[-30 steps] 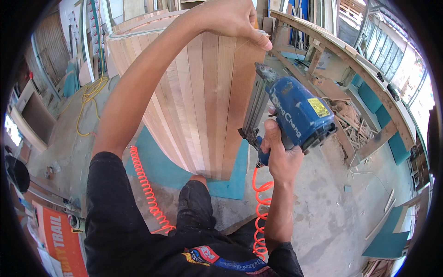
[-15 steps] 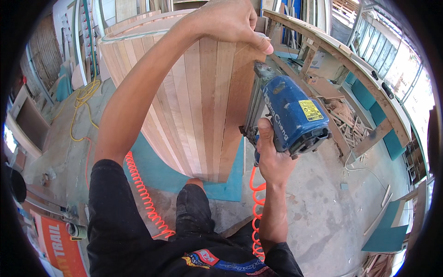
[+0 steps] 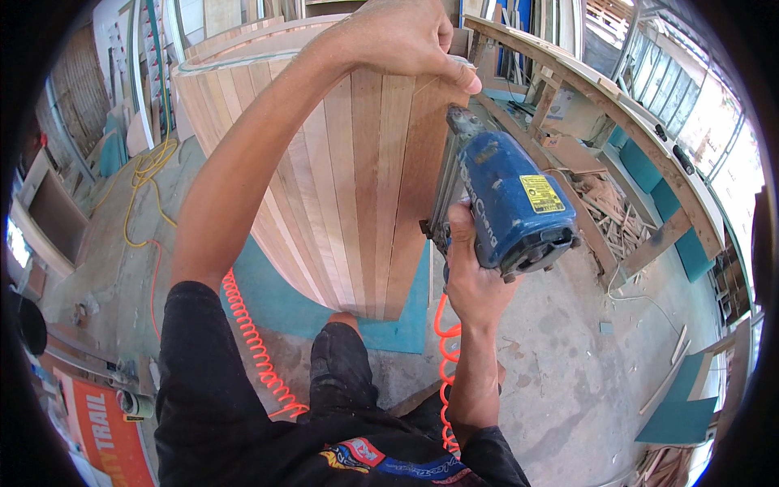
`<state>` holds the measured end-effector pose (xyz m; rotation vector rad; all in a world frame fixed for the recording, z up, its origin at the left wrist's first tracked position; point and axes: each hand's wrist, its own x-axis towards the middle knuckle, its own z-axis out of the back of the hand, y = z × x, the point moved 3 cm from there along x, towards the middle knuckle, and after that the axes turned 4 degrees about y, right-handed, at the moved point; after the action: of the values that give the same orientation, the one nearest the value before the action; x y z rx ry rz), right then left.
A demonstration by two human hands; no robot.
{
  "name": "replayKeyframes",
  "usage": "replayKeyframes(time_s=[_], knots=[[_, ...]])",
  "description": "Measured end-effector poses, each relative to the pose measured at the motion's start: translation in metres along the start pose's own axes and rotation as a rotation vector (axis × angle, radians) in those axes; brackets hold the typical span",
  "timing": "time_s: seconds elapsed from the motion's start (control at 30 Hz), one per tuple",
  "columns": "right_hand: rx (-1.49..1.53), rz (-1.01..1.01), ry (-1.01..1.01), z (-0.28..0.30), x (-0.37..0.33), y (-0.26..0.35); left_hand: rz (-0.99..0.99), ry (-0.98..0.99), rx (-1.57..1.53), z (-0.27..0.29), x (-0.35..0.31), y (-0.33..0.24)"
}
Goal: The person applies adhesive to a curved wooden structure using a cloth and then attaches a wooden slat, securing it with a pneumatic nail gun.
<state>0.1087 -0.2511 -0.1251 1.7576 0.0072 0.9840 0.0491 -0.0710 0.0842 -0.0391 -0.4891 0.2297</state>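
Concrete workshop floor (image 3: pixel 560 349) and a teal sheet (image 3: pixel 398 335) spread beneath a curved wood-slat piece (image 3: pixel 365 162), viewed from the head camera. The left hand (image 3: pixel 410 40) clasps the piece's top right corner. The right hand (image 3: pixel 477 284) grips a blue pneumatic nailer (image 3: pixel 518 191) by the piece's right edge, its nose just beneath that corner; contact is unclear. An orange coiled air hose (image 3: pixel 447 369) hangs at the piece's lower right.

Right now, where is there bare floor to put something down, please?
Widest: the concrete floor beyond the right hand, bordered by the workbench and the teal board. A narrower strip lies between the brown frame at far left and the yellow hose. Crowded: under the workbench, with heaped wood scraps.
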Motion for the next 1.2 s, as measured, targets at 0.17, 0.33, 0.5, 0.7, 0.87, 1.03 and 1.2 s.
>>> replayKeyframes(time_s=[0.17,0.33,0.5,0.7,0.87,1.03,1.2], knots=[[-0.037,0.081,0.106,0.003,0.002,0.006,0.015,-0.014,0.070,-0.002,-0.001,0.001],[-0.012,0.172,0.138,-0.002,0.005,0.013,-0.006,-0.051,0.089,-0.001,0.001,0.001],[0.018,0.100,0.160,-0.008,0.003,0.015,0.005,-0.027,0.049,-0.002,-0.002,0.004],[-0.082,0.187,0.209,-0.009,0.005,0.014,0.024,-0.036,0.074,-0.003,0.003,0.000],[-0.073,0.144,0.255,-0.008,0.007,0.018,-0.010,-0.056,0.115,0.001,0.000,0.001],[-0.052,0.085,0.269,0.006,-0.011,0.005,0.060,-0.016,0.136,-0.020,0.000,0.012],[0.156,-0.080,0.161,0.025,-0.034,-0.005,0.081,0.101,0.089,-0.026,0.006,0.025]])
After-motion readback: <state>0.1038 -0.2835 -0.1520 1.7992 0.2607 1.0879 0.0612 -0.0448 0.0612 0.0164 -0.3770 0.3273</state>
